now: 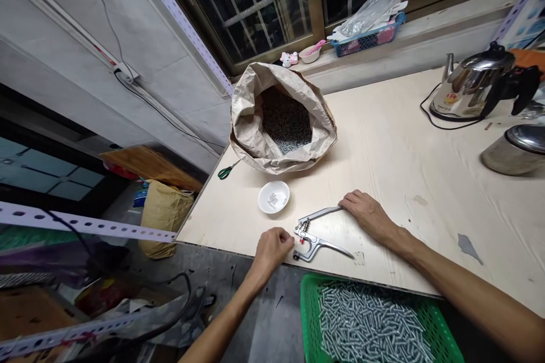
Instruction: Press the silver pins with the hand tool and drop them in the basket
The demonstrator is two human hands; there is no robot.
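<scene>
Silver hand-press pliers with a spring and a small red part at the jaw lie near the table's front edge, handles spread apart. My right hand has its fingers closed at the end of the upper handle. Just left of the jaw, my left hand is closed in a pinch; whatever is between its fingertips is too small or hidden to make out. Behind it, a white bowl holds some small pale pieces.
An open paper sack of dark metal pieces stands behind the bowl, with green-handled scissors beside it. Below the front edge is a green basket of screw-like metal pieces. A kettle and metal canister stand at right.
</scene>
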